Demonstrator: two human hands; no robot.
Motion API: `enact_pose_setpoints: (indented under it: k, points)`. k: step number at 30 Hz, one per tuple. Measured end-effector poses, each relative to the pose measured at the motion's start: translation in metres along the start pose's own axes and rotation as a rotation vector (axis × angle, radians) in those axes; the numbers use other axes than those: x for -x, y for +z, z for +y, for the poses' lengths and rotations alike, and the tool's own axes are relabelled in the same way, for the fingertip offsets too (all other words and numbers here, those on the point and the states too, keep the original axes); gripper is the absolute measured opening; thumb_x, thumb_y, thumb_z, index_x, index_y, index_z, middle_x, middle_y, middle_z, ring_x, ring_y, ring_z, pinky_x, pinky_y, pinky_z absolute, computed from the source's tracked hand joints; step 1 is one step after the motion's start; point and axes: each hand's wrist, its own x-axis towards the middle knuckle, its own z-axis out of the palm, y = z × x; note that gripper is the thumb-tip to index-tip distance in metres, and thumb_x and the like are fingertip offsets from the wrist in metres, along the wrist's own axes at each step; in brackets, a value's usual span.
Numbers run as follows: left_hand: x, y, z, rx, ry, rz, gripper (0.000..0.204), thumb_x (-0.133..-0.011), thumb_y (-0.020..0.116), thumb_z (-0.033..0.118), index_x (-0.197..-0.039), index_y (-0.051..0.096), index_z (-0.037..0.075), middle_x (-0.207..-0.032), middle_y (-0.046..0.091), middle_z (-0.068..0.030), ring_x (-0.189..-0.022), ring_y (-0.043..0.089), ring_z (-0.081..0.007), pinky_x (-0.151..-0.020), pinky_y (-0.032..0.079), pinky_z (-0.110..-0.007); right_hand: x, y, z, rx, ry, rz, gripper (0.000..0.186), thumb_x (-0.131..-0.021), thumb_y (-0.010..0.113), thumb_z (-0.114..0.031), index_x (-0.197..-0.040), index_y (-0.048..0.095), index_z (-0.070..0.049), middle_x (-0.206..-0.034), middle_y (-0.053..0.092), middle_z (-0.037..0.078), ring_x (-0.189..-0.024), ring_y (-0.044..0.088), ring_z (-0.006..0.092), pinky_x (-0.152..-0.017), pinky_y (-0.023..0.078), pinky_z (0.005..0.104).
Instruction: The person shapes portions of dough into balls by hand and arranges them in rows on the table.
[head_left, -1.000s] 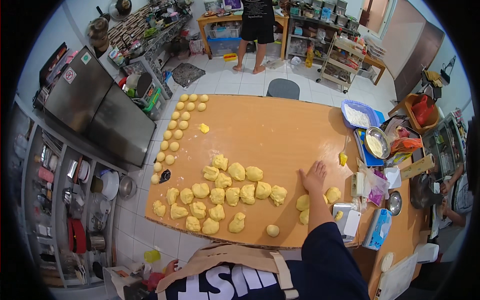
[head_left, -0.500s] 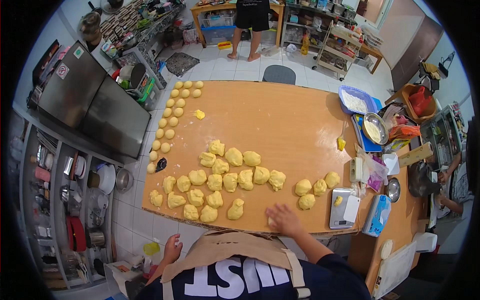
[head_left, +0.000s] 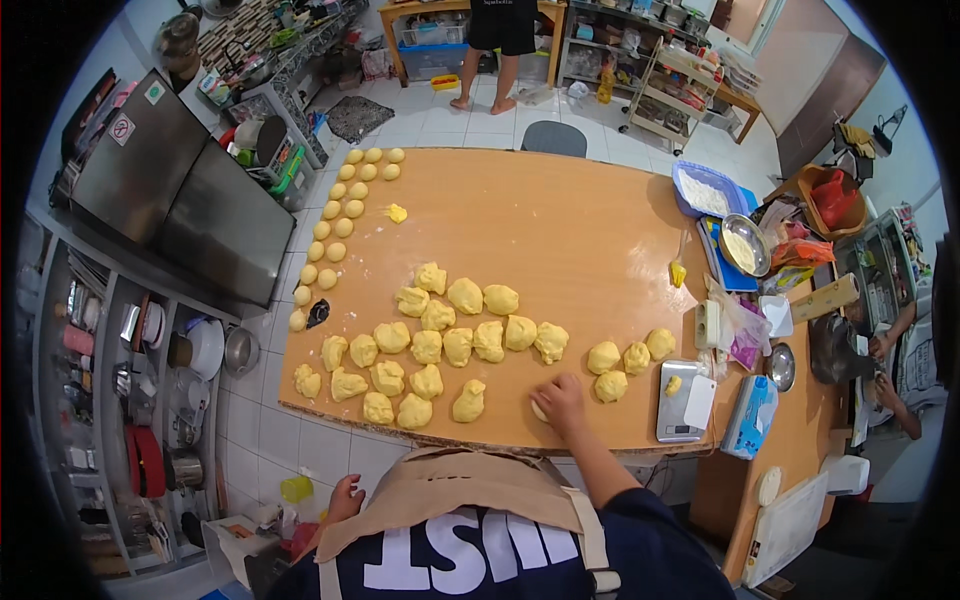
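Head view: bare R hand [head_left: 562, 401] is cupping round pale-yellow dough ball [head_left: 539, 411] by front edge of tan wooden counter [head_left: 590, 225], prob. rolling; next move's needing even palm pressure. L hand [head_left: 346, 497] is hanging, grip loose, apparently empty.

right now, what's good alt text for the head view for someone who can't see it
A person's right hand curls over a partly hidden dough piece near the front edge of a wooden table; the left hand is off the table. Rough yellow dough lumps lie spread about, smooth dough balls line the left edge, and a scale sits right.
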Motion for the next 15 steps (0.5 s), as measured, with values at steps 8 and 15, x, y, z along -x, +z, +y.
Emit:
enact_pose_setpoints:
  k: [8,15]
  points:
    - [0.008,0.012,-0.022,-0.006,-0.072,-0.038,0.046,-0.082,0.066,0.010,-0.126,0.055,0.003,-0.121,0.061,-0.0174,-0.106,0.062,-0.0294,-0.090,0.052,-0.039,0.036,0.009,-0.019,-0.185,-0.264,-0.086,0.020,-0.075,0.075,-0.018,-0.083,0.063,-0.005,-0.082,0.059,0.014,-0.084,0.058,0.0349,-0.075,0.049,0.0441]
    - [0.014,0.018,-0.018,0.035,-0.128,-0.144,0.051,-0.084,0.065,0.013,-0.131,0.050,0.002,-0.126,0.058,-0.0184,-0.111,0.061,-0.0313,-0.093,0.051,-0.041,-0.037,0.019,-0.053,0.017,-0.003,0.212,0.026,-0.078,0.074,-0.016,-0.097,0.061,-0.005,-0.085,0.059,0.016,-0.083,0.058,0.0351,-0.071,0.047,0.0449]
